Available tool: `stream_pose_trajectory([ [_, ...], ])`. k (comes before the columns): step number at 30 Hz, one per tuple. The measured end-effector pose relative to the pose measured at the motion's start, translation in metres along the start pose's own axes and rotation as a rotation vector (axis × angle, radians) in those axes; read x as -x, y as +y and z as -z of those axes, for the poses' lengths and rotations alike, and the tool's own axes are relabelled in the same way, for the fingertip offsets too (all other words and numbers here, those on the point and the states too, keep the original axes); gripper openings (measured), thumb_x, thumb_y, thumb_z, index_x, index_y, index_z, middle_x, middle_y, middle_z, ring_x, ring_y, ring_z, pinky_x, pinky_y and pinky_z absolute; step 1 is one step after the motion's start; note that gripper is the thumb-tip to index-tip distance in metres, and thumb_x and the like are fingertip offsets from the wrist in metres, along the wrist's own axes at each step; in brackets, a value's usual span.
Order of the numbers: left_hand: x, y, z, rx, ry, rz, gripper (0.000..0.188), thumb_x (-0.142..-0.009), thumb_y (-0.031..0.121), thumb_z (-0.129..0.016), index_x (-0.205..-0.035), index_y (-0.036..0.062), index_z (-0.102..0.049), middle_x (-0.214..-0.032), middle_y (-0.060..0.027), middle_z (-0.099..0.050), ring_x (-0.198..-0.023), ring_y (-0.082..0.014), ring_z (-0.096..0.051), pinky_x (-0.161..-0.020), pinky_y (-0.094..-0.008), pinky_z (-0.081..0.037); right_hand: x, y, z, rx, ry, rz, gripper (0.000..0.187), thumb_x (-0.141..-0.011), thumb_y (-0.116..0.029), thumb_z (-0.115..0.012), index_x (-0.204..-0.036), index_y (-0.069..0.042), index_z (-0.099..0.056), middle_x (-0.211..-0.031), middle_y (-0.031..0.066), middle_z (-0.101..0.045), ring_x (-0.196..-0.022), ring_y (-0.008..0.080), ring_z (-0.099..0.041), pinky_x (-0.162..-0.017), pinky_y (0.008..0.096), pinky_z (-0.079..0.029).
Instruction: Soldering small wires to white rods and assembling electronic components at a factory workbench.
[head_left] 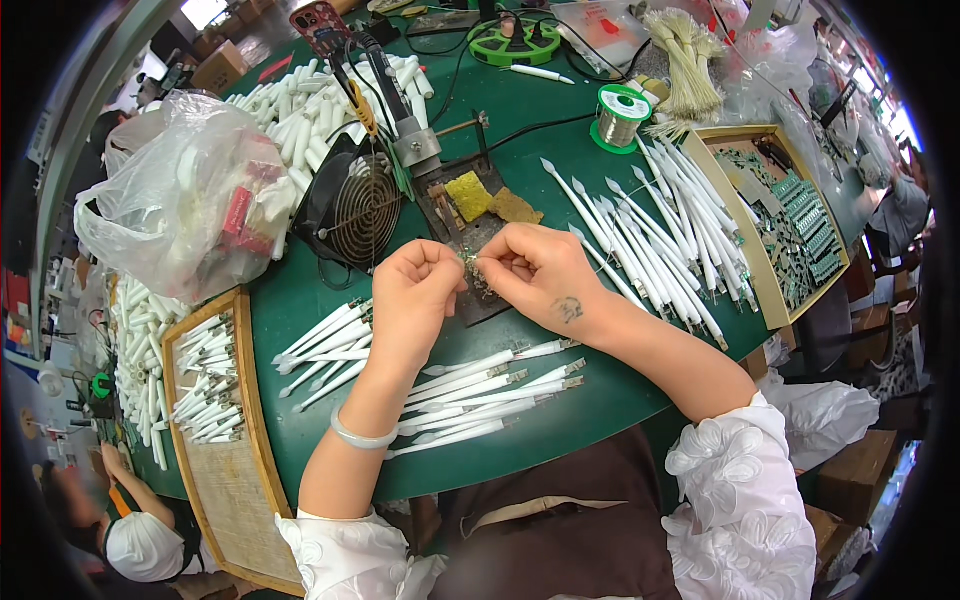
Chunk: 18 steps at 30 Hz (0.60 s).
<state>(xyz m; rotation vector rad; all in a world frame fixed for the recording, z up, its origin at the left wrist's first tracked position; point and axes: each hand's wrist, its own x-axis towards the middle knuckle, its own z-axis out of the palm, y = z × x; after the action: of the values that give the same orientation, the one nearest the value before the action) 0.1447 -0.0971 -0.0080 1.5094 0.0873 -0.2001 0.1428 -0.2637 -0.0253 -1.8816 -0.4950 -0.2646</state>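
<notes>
Right of the black fan (345,210), the piece (470,262) between left hand (415,285) and right hand (545,275) is too small to identify. Left of the fan, a cloudy bag (165,230) (red showing through) veils its contents; below-left, a co-worker's head (75,500) is blurred.

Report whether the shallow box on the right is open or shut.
Open: the shallow box has no lid over it, and green circuit boards show inside.
</notes>
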Motion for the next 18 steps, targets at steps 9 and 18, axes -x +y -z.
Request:
stream_pose_trajectory([
  [9,0.0,-0.001,0.008,0.006,0.02,0.025,0.005,-0.081,0.004,-0.058,-0.083,-0.0007,-0.058,-0.066,-0.0048,-0.059,-0.048,-0.0056,-0.046,-0.043,-0.0183,-0.033,0.001,-0.002,0.004,-0.032,-0.009,0.01,0.007,-0.081,-0.003,-0.067,-0.081,0.001,-0.061,-0.07,0.0018,-0.058,-0.055,0.0035,-0.045,-0.049,0.0201,-0.038],
  [18,0.012,-0.006,0.025,-0.092,0.048,-0.024,0.004,-0.081,0.004,-0.058,-0.082,-0.0003,-0.058,-0.066,-0.0034,-0.058,-0.049,-0.0057,-0.048,-0.044,-0.0187,-0.035,0.003,0.0,0.031,-0.128,-0.386,-0.209,0.008,-0.079,-0.006,-0.065,-0.081,-0.001,-0.059,-0.062,-0.0021,-0.048,-0.055,0.0044,-0.042,-0.05,0.0207,-0.035],
])
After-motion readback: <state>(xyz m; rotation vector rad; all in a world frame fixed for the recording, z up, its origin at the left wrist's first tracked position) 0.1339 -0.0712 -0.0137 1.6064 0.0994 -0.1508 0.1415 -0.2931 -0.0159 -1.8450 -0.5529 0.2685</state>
